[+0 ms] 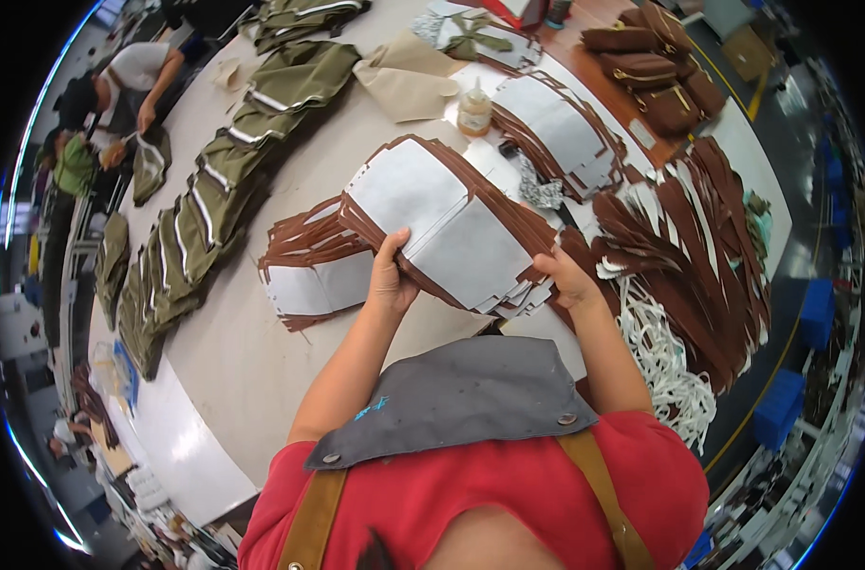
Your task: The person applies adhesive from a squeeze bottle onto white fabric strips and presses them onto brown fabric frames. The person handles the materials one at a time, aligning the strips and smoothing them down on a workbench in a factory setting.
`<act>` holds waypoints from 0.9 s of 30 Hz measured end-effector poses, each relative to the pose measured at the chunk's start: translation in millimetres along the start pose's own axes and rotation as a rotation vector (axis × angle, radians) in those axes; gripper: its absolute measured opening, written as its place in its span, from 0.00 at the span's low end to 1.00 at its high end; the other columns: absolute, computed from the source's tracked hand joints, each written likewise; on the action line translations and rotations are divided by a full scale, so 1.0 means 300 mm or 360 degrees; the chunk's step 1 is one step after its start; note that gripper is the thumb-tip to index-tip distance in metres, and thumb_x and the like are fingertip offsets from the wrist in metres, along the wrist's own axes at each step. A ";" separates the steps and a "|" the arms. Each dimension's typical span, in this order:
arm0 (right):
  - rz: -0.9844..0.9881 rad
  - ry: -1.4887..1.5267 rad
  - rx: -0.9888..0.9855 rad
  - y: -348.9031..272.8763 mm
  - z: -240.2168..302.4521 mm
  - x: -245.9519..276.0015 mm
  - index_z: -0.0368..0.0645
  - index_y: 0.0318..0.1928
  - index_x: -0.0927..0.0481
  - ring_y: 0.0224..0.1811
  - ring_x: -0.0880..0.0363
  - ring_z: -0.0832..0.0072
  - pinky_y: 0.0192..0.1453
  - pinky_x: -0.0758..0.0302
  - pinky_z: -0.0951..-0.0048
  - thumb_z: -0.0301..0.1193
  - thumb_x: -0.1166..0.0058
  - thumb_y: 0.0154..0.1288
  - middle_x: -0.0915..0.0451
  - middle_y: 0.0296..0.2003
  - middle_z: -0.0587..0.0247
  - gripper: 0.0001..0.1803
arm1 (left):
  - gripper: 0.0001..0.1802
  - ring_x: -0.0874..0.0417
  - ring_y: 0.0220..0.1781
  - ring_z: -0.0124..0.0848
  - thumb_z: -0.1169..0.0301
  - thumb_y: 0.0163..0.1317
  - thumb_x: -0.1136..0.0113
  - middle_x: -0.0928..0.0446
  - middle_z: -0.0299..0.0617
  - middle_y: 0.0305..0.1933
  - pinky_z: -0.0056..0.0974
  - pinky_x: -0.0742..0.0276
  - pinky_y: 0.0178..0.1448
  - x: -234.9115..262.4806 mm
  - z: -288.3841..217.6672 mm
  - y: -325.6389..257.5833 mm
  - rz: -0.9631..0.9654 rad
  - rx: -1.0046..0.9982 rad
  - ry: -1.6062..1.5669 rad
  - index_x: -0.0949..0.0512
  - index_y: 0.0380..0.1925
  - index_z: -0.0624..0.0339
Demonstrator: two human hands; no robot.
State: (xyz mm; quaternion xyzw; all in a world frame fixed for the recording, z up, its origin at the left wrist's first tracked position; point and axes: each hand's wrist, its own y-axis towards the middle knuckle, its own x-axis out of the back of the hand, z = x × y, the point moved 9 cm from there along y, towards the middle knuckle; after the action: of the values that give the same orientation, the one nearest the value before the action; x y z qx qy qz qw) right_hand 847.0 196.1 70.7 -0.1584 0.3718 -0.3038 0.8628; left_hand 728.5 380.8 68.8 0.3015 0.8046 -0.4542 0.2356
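Observation:
Between both hands I hold a thick stack of brown cut panels with white backing, tilted above the table. My left hand grips its lower left edge, thumb on top of the white face. At the lower right edge my right hand closes on the same stack, whose layers fan out slightly there. Beneath and left of it lies another pile of brown, white-backed panels. A further stack of such panels rests beyond, to the right.
Folded olive-green pieces with white stripes run along the left. A glue bottle stands beyond the stack. Brown strips, white cords and brown pouches lie at right. Blue bins line the aisle. Another person works at far left.

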 end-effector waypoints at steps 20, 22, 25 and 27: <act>-0.0217 0.0374 0.0851 0.681 0.870 -0.106 0.40 0.46 0.26 0.45 0.23 0.66 0.49 0.24 0.63 0.31 0.43 0.57 0.23 0.42 0.59 0.16 | 0.34 0.40 0.65 0.35 0.61 0.62 0.50 0.44 0.42 0.65 0.47 0.45 0.66 -0.686 -0.627 0.113 0.0621 -0.1273 0.0991 0.50 0.65 0.57; -0.0200 0.0299 0.0958 0.829 0.987 0.007 0.39 0.45 0.26 0.45 0.23 0.66 0.48 0.24 0.62 0.30 0.43 0.57 0.22 0.41 0.58 0.16 | 0.30 0.37 0.64 0.34 0.64 0.63 0.52 0.39 0.43 0.63 0.44 0.43 0.65 -0.577 -0.507 0.122 0.0665 -0.0988 0.1180 0.45 0.63 0.61; -0.0198 0.0272 0.0622 1.072 0.931 0.265 0.38 0.44 0.27 0.42 0.24 0.65 0.45 0.23 0.60 0.28 0.44 0.56 0.24 0.36 0.59 0.15 | 0.20 0.29 0.55 0.28 0.68 0.64 0.50 0.27 0.41 0.51 0.34 0.36 0.60 -0.252 -0.223 0.111 0.0596 -0.0324 0.1489 0.34 0.55 0.64; -0.0549 0.0172 0.0426 1.173 0.798 0.425 0.39 0.45 0.28 0.44 0.25 0.62 0.46 0.24 0.55 0.24 0.47 0.56 0.25 0.40 0.57 0.14 | 0.21 0.27 0.51 0.28 0.63 0.65 0.51 0.26 0.42 0.50 0.33 0.33 0.56 -0.013 -0.046 0.031 0.0443 0.0044 0.1460 0.32 0.54 0.62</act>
State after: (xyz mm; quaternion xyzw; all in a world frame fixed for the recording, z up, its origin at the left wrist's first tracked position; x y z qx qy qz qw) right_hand 1235.5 394.9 -13.3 -0.0872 0.3414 -0.5015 0.7902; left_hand 736.4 395.6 72.5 0.5788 0.7713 -0.2491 -0.0892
